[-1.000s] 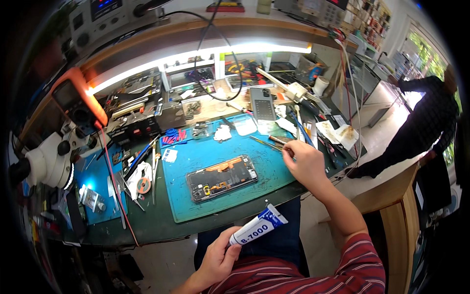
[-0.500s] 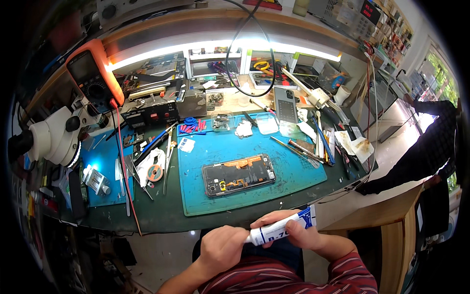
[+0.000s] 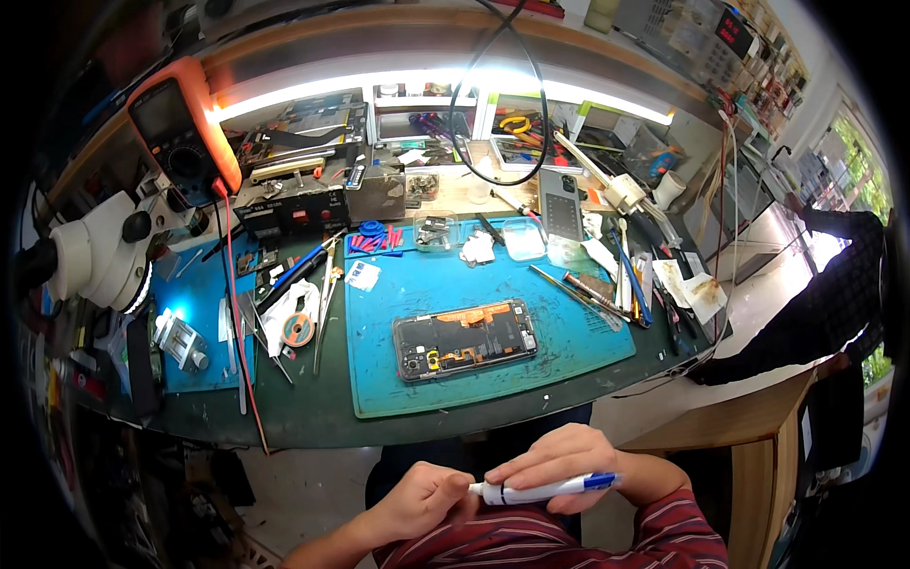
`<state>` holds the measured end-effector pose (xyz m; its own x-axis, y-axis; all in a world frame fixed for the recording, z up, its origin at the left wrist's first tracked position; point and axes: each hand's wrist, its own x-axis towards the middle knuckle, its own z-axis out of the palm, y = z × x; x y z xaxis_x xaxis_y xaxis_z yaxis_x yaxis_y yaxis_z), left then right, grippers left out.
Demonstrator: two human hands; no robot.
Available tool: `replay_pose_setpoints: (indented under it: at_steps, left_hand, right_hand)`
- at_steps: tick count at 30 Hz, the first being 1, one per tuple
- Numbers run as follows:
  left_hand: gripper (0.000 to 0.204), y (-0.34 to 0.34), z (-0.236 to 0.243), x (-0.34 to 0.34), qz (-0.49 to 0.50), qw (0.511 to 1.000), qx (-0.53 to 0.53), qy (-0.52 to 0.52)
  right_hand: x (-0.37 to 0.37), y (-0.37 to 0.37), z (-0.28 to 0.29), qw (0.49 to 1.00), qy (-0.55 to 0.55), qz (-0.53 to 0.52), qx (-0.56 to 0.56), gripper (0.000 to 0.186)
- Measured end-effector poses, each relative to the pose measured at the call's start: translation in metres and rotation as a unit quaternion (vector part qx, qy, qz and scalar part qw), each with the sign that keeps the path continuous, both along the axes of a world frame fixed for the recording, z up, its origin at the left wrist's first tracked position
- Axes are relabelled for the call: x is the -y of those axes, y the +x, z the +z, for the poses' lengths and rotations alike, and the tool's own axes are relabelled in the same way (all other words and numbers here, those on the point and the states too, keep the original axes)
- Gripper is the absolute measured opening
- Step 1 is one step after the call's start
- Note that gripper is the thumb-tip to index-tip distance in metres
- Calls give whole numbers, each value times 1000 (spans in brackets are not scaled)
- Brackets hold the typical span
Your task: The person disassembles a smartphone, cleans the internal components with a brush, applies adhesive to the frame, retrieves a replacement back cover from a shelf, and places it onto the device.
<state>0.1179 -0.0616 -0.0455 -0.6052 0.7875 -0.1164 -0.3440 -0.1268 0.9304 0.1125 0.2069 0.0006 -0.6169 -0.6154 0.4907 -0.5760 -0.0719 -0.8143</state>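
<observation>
Over my lap, below the bench edge, my right hand (image 3: 559,460) grips a white glue tube (image 3: 531,495) with a blue end, held nearly level. My left hand (image 3: 427,498) pinches the tube's narrow tip at its left end; whether a cap is there I cannot make out. On the blue mat (image 3: 389,398) lies an opened phone (image 3: 464,341), its dark insides and orange flex cables showing.
A microscope (image 3: 90,247) and orange multimeter (image 3: 180,128) stand at the left. Screwdrivers (image 3: 592,299), tweezers, small containers (image 3: 521,239) and a grey phone (image 3: 559,204) crowd the mat's back and right. Another person (image 3: 815,303) stands at the far right.
My right hand has come down from above the mat onto the tube. My left hand has moved from the tube's body to its tip, and the tube has turned more level.
</observation>
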Motion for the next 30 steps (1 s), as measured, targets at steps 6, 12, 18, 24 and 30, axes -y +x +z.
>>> replay_pose_setpoints:
  at_steps: [6,12,18,24,30]
  left_hand:
    - [21,8,16,-12,198,975,-86,-42]
    - [40,-1,30,-17,206,970,-125,-4]
    - [30,-2,26,1,185,970,-108,-113]
    - [23,-35,33,22,394,825,-325,-240]
    - [12,-83,12,30,446,674,-459,-369]
  right_hand:
    - [4,-4,-2,998,-21,-40,38,41]
    - [2,-7,0,994,-40,-27,97,46]
    - [3,-8,2,946,-112,34,301,57]
    - [-1,-63,15,933,-196,-46,299,33]
    - [48,-132,30,923,25,-98,371,34]
